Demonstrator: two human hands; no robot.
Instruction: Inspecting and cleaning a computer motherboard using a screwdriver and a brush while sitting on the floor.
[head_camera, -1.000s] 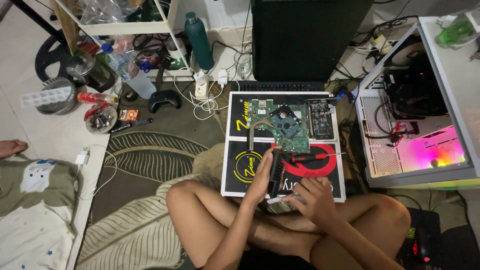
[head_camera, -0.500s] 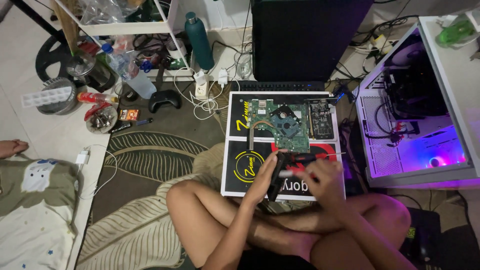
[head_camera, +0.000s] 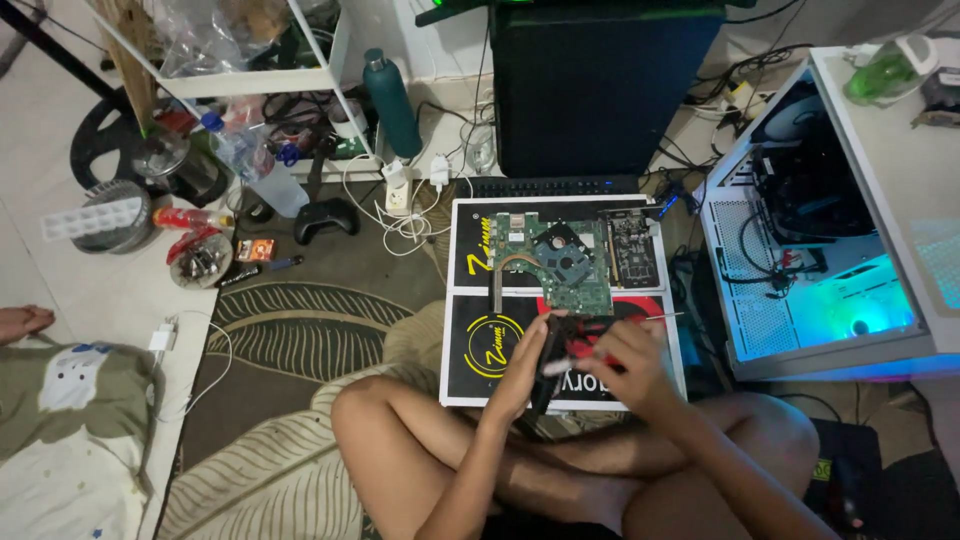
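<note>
A person sits cross-legged on a rug, seen from above, working over a black mat (head_camera: 470, 262) with yellow and red print that lies on the floor in front of their knees.

Both hands meet at the near edge of the mat. The left hand (head_camera: 527, 358) is curled around a dark, narrow part (head_camera: 548, 372), gripping it from the left side. The right hand (head_camera: 628, 362) is closed around a red-handled tool (head_camera: 585, 350) whose pale tip points toward the dark part; it is blurred, so the exact contact cannot be told.

Just beyond the hands, at the middle of the mat, lies a bare green circuit board (head_camera: 555, 262) with a copper heat pipe and a round fan, already out of any casing. A smaller dark board (head_camera: 633, 248) lies just right of it. Judging by this, stripping down is well along, while the piece in the hands is not yet finished with.

Farther off stands a large black box (head_camera: 600, 85). To the right an open white computer case (head_camera: 800, 270) glows blue-green. To the left are a black game controller (head_camera: 326, 217), a dark green bottle (head_camera: 392, 103), a white shelf (head_camera: 270, 78) and tangled cables.
</note>
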